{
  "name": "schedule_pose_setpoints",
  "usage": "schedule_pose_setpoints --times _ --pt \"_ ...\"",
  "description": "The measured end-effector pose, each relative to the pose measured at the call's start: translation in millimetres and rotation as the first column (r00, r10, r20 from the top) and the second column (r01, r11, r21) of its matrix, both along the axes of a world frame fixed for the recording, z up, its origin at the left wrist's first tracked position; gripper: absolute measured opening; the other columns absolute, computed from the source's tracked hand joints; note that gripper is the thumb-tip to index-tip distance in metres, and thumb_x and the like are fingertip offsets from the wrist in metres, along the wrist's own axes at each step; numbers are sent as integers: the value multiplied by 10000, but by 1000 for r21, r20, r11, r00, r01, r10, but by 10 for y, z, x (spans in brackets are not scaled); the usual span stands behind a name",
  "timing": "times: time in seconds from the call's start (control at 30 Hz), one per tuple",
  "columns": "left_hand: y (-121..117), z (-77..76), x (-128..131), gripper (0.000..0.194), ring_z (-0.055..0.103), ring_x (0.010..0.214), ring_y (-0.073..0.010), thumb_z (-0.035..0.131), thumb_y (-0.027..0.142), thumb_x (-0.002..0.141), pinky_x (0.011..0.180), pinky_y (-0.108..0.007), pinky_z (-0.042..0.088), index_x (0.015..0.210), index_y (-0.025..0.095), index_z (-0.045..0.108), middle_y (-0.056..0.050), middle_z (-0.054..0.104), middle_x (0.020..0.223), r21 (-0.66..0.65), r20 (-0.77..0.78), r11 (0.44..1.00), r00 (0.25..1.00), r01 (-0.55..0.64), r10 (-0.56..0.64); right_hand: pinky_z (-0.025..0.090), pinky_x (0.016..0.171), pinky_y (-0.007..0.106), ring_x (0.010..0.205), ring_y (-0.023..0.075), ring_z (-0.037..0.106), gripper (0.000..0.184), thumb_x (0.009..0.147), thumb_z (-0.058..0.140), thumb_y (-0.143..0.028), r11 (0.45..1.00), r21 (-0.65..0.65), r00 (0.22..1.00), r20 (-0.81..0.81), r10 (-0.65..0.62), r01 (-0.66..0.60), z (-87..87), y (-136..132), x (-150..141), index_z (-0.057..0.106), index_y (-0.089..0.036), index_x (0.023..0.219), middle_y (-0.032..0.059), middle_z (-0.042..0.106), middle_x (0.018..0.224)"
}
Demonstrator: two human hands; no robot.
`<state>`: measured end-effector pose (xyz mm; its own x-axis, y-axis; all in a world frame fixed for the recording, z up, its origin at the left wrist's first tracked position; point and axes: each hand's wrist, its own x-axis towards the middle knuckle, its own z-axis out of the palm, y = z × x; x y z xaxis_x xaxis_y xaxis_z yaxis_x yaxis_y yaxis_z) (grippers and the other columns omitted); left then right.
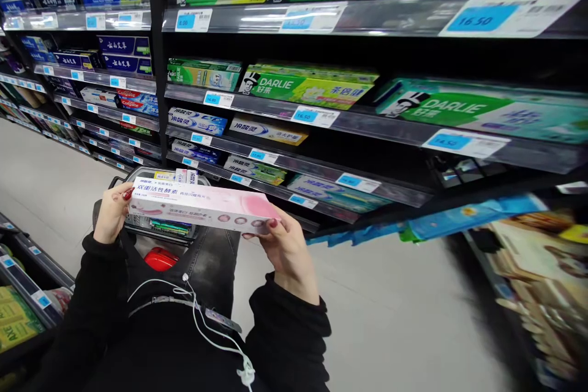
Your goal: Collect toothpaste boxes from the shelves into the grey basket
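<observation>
A long white and pink toothpaste box (pixel 202 203) is held out level in front of my body, its printed faces toward me. My left hand (pixel 113 211) grips its left end, thumb on the front edge. At the right end, my right hand (pixel 287 245) pinches it with the thumb on the front and fingers underneath. Partly hidden below the box is a dark basket (pixel 202 236) with several packaged items inside. A red rounded thing (pixel 160 259) lies just beneath it.
Shelves of toothpaste boxes, including green DARLIE boxes (pixel 316 87), run across the front with price tags (pixel 315 116). Another shelf (pixel 27 272) stands at the lower left. A blurred display (pixel 546 275) is at the right. A white cable (pixel 197 318) hangs over my front.
</observation>
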<state>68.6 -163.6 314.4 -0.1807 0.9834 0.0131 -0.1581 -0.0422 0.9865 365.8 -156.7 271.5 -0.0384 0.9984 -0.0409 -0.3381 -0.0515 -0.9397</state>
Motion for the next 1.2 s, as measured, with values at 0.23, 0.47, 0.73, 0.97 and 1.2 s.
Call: schedule_pose_setpoints --times 0.23,0.47,0.73,0.97,1.2 --pt "165 -149 -40 659 716 700 -292 732 715 575 488 -311 575 791 92 732 -111 729 687 -178 -75 982 996 -60 47 501 365 232 384 154 581 538 604 759 -676 993 -119 999 32 4 -1 -82 154 -66 641 -163 717 45 642 511" --pt "345 -313 -87 650 670 494 -222 737 701 577 421 -270 544 781 84 726 -85 679 549 -383 -104 920 993 -85 49 431 294 187 323 138 545 600 578 728 -735 970 -242 998 63 24 -8 -303 306 -142 601 -152 630 54 603 451" --pt "343 -374 -154 586 705 636 -249 767 591 625 511 -290 566 858 55 740 -137 735 710 -276 -25 961 1000 9 -17 429 340 182 425 126 585 527 585 802 -605 984 -178 999 -35 7 -13 -332 275 -123 666 -163 839 10 626 566" --pt "233 -196 -245 540 710 881 -303 847 358 540 691 -306 573 993 84 743 -147 755 918 -117 29 985 992 125 -122 564 471 258 630 141 618 529 633 771 -583 999 -7 993 -108 51 -52 -187 160 -93 676 -245 1028 41 660 983" --pt "-36 -143 -366 628 647 1071 -370 883 240 479 820 -403 579 1077 126 725 -208 672 1197 -105 23 959 965 262 -261 538 563 283 758 200 604 495 631 785 -458 998 29 999 -7 53 -52 -101 -77 -44 673 -240 1061 63 634 981"
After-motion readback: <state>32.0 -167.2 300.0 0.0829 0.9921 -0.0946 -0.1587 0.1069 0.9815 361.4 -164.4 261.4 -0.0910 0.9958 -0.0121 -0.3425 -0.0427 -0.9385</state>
